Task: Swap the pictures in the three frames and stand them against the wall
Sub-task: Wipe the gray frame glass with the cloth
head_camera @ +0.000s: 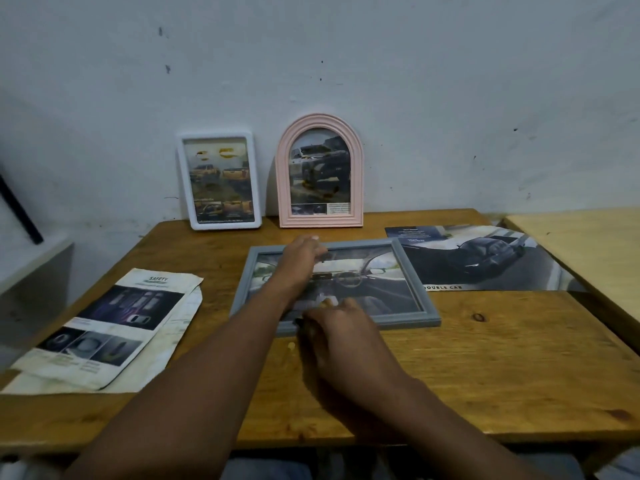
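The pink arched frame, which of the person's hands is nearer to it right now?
Left. The left hand reaches across the grey frame to its far edge, just in front of the pink arched frame. The right hand is at the grey frame's near edge, farther back.

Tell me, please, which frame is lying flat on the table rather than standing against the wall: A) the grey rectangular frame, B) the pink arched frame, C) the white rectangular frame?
A: the grey rectangular frame lies flat under both hands, while the white rectangular frame and the pink arched frame lean upright against the wall.
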Tool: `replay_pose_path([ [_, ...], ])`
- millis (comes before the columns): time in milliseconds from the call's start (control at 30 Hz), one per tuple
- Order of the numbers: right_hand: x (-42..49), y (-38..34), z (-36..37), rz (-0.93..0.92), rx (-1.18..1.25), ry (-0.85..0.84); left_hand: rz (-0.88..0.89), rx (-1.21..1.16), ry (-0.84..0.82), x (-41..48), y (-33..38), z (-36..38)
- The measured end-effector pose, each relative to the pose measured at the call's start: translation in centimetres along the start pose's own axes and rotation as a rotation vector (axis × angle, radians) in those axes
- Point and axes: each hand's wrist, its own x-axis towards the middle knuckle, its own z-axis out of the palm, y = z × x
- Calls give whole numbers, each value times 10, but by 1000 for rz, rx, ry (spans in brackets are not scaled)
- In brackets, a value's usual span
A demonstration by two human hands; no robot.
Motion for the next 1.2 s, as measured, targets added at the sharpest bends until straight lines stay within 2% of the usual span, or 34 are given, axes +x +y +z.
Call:
replay_pose_path([
  [67, 9, 0, -7, 26, 241, -69, 36, 57, 48, -7, -1, -19],
  [133, 18, 12, -18, 91, 385, 26, 125, 150, 101, -24, -7, -33],
  [233, 31, 47, -26, 231, 376, 276, 339, 380, 131, -69, -19, -40],
  [333, 38, 66, -16, 286, 287, 260, 540, 697, 11, -110, -33, -31],
  [433, 42, 61, -8, 256, 179, 205, 581, 954, -121, -124, -47, -26],
  [500, 42, 58, -3, 243, 50, 96, 553, 1016, -109, -124, -50, -31],
  [567, 39, 58, 3, 185, -183, -19, 460, 1100, -77, -119, -52, -46],
  [633, 37, 60, 7, 127, -293, -86, 369, 1168, -31, -114, -56, -68],
  [800, 41, 64, 9, 60, -320, -156, 251, 1182, -49, -102, -63, -102],
  [1000, 42, 67, 9, 35, -357, -199, 99, 1125, -151, -47, -46, -97],
  [1200, 41, 66, 5, 57, -269, -237, 29, 961, -181, 8, -27, -83],
])
